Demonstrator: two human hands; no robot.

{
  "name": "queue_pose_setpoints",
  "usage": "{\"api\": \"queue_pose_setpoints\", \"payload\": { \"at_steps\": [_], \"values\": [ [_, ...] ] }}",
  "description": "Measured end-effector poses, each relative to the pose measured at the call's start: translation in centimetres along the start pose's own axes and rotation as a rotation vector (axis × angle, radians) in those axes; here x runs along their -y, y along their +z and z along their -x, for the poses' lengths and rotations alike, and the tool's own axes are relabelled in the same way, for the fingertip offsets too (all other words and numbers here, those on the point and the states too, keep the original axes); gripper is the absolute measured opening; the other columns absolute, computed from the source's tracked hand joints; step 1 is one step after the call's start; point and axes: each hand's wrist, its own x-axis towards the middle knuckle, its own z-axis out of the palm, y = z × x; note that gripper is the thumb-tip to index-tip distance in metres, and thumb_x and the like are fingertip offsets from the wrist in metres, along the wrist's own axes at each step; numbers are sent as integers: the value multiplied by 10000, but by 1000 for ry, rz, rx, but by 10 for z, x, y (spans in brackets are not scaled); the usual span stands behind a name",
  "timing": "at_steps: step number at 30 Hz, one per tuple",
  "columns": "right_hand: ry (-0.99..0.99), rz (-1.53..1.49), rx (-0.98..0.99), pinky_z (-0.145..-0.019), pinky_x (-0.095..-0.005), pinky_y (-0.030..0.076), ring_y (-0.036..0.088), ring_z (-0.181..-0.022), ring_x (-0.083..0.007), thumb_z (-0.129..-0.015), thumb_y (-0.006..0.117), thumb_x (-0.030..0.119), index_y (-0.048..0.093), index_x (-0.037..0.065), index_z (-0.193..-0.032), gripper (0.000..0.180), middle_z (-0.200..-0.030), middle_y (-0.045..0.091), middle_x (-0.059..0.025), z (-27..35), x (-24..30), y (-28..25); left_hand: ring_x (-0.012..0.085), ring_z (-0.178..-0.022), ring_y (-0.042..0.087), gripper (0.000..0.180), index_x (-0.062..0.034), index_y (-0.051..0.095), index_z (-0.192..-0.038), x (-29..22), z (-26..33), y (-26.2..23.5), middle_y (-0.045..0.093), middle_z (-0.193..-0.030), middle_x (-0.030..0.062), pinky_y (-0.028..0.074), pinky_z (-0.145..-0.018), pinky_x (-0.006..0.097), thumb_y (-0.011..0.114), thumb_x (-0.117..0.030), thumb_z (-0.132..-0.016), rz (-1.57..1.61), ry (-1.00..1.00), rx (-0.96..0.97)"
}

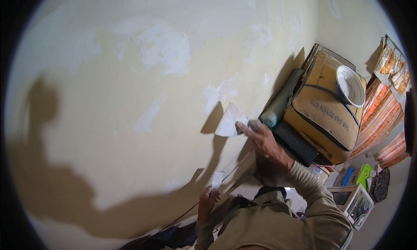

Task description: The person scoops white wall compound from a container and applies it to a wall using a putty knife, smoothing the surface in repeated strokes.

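Note:
My right hand (266, 143) is closed around the handle of a wide putty knife (230, 121). Its flared blade is smeared white and lies close to the pale yellow wall (165, 93); I cannot tell whether the edge touches. Lower down and to the left, my left hand (208, 200) grips a narrower putty knife (218, 179), its whitened blade pointing up. White filler patches (167, 50) cover parts of the wall, with a smaller patch (219, 91) just above the wide blade.
Right of my right hand stands a large yellow case (323, 106), with a white basin (351, 87) on it. A grey-green rolled item (282, 98) leans between case and wall. Farther right are an orange striped curtain (380, 115) and a white appliance (356, 204). A thin cord (186, 211) runs low along the wall.

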Motion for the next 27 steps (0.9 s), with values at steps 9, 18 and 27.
{"api": "queue_pose_setpoints", "payload": {
  "at_steps": [9,18,27],
  "values": [
    [-24,210,36,-713,-429,496,563,-839,-348,-852,581,-71,462,242,-1474,707,-972,540,-154,-54,-62,13,114,-665,596,269,19,652,-1016,-12,0,0,672,-808,71,490,-607,286,538,-225,-1012,-37,-55,-13],
    [585,-179,104,-837,-428,505,630,-894,-302,-952,576,102,407,104,-1514,586,-994,593,-210,36,-29,-8,101,-666,593,285,11,663,-1050,9,0,1,669,-801,63,483,-606,271,535,-242,-1020,-71,-28,31],
    [573,-319,-36,-734,-434,547,661,-777,-369,-990,571,194,350,71,-1527,593,-992,637,-236,-54,70,8,110,-663,598,301,16,653,-1018,15,18,7,672,-808,70,489,-601,285,527,-257,-1021,-38,-39,4]
  ]
}}
